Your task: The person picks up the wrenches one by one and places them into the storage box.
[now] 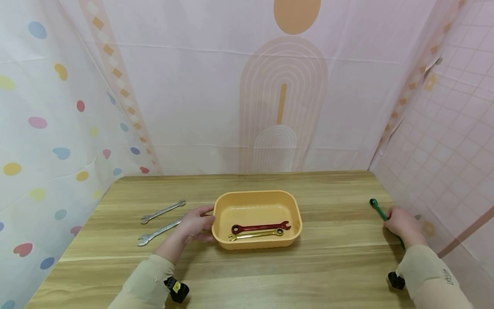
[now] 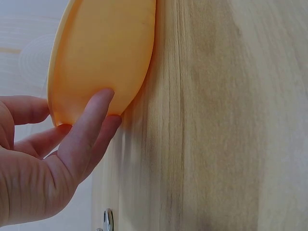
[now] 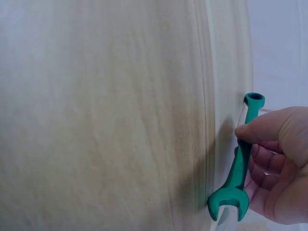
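Observation:
An orange tub point(image 1: 254, 201) stands mid-table with a red wrench point(image 1: 260, 226) and a gold wrench point(image 1: 255, 234) lying inside. My left hand point(image 1: 196, 224) holds the tub's left end, thumb on the outer wall point(image 2: 103, 53) and fingers point(image 2: 91, 125) at the rim. At the table's right edge my right hand point(image 1: 401, 224) pinches a green wrench point(image 1: 378, 209); in the right wrist view the green wrench point(image 3: 240, 166) shows its ring end far from me and its open end near me, with the thumb on the shaft.
Two silver wrenches lie left of the tub, one farther point(image 1: 163, 211) and one nearer point(image 1: 158, 233), close to my left hand. The wooden table point(image 1: 247, 270) is ringed by patterned fabric walls. A silver wrench tip point(image 2: 107, 220) shows below my left hand.

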